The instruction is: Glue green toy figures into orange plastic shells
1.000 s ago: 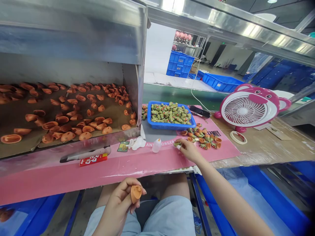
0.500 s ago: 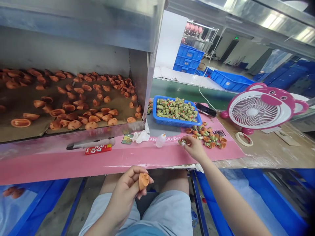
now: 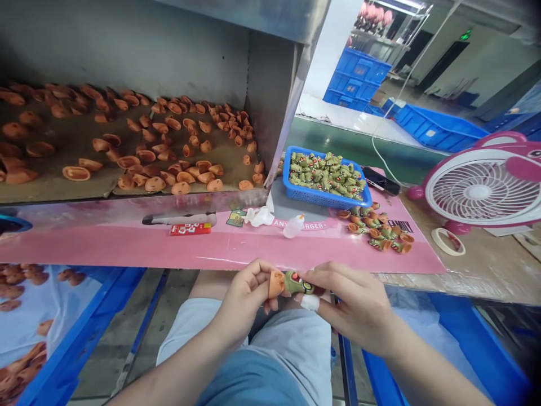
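Just above my lap, my left hand [image 3: 245,299] is shut on a hollow orange rubbery piece [image 3: 276,283]. My right hand [image 3: 350,301] pinches a small green figure with red eyes [image 3: 299,283]. The figure's end sits against the orange piece's rim, so the two touch between my hands. White tape [image 3: 310,303] wraps one finger of my right hand. Beyond my hands, on the pink mat [image 3: 220,248], lies a loose heap of green figures with orange parts [image 3: 376,228].
A metal shelf tray [image 3: 127,152] holds many orange pieces on brown card. A blue basket [image 3: 325,180] is full of green figures. Nearby stand a small glue bottle [image 3: 293,226] and a pink bear-shaped fan [image 3: 477,189]. A blue bin [image 3: 54,321] below left holds more orange pieces.
My right hand has left the mat and come back toward my body with a green figure. My left hand has moved right, bringing the orange piece against it. The view has turned left.
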A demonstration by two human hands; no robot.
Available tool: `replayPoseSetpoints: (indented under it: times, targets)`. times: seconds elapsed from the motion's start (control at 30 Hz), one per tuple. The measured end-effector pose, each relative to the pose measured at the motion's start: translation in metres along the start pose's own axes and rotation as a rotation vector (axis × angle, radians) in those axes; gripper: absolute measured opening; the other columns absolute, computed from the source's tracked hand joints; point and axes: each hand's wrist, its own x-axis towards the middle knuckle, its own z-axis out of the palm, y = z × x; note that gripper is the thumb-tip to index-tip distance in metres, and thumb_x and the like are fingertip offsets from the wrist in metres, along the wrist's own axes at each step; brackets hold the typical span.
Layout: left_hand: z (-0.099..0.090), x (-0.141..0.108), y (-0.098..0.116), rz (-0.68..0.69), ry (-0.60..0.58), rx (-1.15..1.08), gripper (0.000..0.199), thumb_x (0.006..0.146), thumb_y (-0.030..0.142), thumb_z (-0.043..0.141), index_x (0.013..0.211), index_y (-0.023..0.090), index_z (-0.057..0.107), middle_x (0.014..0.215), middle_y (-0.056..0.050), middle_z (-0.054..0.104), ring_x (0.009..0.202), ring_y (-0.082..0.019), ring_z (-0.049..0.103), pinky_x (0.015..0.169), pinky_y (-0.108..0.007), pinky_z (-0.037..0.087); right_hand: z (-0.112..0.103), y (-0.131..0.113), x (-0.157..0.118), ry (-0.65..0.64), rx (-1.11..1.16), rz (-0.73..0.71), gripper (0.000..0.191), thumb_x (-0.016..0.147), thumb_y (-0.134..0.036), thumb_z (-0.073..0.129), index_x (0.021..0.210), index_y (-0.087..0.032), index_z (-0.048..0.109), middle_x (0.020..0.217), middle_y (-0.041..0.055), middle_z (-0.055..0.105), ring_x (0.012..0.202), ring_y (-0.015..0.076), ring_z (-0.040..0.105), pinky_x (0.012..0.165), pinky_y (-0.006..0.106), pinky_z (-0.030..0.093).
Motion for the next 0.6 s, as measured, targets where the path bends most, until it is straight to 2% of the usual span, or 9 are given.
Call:
replayPoseSetpoints:
  times: [0.37,0.6]
  targets:
    - [-0.0009,0.0023,-0.0016,-0.009,0.015,0.059,0.011,0.071,0.024,0.054,0.075,0.016,0.046,0.057,0.003,0.051,0.046,-0.007,0.041,0.044,-0.018,0.031,0.0077,0.0005,0.0004,-0.102,-0.101,0.015,0.020,0.080,-0.013,0.045,0.099,-0.018,0.050,0.080,0.0053,0.056,0.069,0.0138,0.054,0.058,0.023,0.045]
    - [0.0018,0.0026,0.0002,0.038,0.054,0.107,0.005,0.071,0.015,0.049,0.072,0.016,0.045,0.055,0.005,0.049,0.046,-0.007,0.042,0.044,-0.017,0.032,0.0106,-0.0021,0.0002,-0.150,-0.196,-0.033,0.024,0.079,-0.009,0.042,0.101,-0.015,0.050,0.081,0.0060,0.057,0.070,0.0151,0.055,0.056,0.024,0.045]
